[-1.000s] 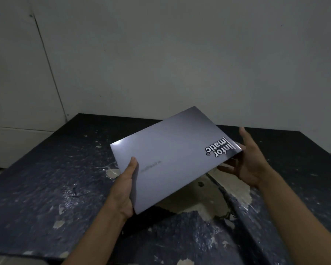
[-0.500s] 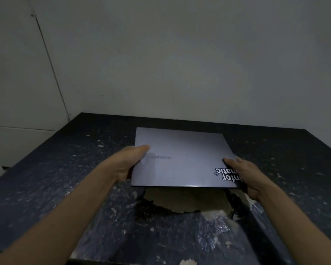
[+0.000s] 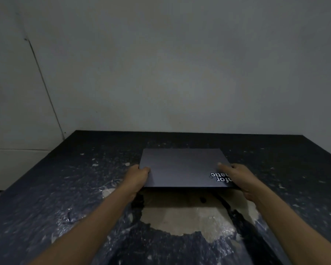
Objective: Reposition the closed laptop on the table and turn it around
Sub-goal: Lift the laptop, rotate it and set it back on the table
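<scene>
You have the closed, flat grey laptop (image 3: pixel 182 165) lying square-on in the middle of the dark, scuffed table (image 3: pixel 55 188), its near edge sitting right at the far rim of the pale worn patch (image 3: pixel 187 217) where the table's covering has torn away. Your left hand (image 3: pixel 137 178) is clamped on the near left corner, thumb on the lid and fingers tucked out of sight beneath, and your right hand (image 3: pixel 239 178) grips the near right corner, thumb stretched flat across the lid and partly covering the white lettered sticker (image 3: pixel 219 176). Both grips sit on the near edge only, so the far half of the machine is unsupported if you lift; the weight could lever down and the far edge could knock the table. Whether the underside is fully resting or slightly raised at the near edge, you cannot tell from here. If you slide it instead, the ragged lip of the torn covering and the loose flakes scattered round it could catch or scratch the base. The lid looks smooth, so a thumb may slip during a turn. The light is dim, so judge the far table edge and the grey wall (image 3: pixel 180 73) behind it with care before swinging the corners round.
</scene>
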